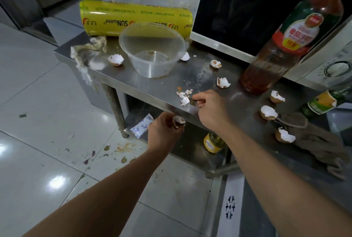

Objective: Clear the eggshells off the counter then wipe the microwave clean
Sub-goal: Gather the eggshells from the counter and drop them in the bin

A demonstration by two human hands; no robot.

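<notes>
The left hand (163, 130) hangs just below the front edge of the stainless steel counter (163, 86), forearm reaching up from the lower left, its fingers curled up round a collected eggshell half (179, 121) that sits cupped in them, open side up. The right hand (209, 107) lies over the counter near the front edge, forearm coming in from the lower right, wrist bent so the fingers point left; thumb and forefinger are drawn narrow together just beside a cluster of small shell fragments (183, 96), and whether they already pinch a piece I cannot tell, since the fingertips cover the spot. More eggshell halves lie scattered over the counter: one (115, 59) left of the clear plastic bowl (152, 49), one (185, 56) half hidden behind the bowl's right side, two (215, 63) (223, 82) in the middle, and three (277, 97) (268, 112) (284, 135) towards the right, the last touching a brown cloth (320, 141). The microwave (247, 17) stands at the back right, its dark door dim and its top cut off by the frame, a control dial (338, 68) showing at the right edge. A tall sauce bottle (293, 46) stands in front of it, hiding part of its lower front. A yellow cling film roll (137, 19) lies behind the bowl
</notes>
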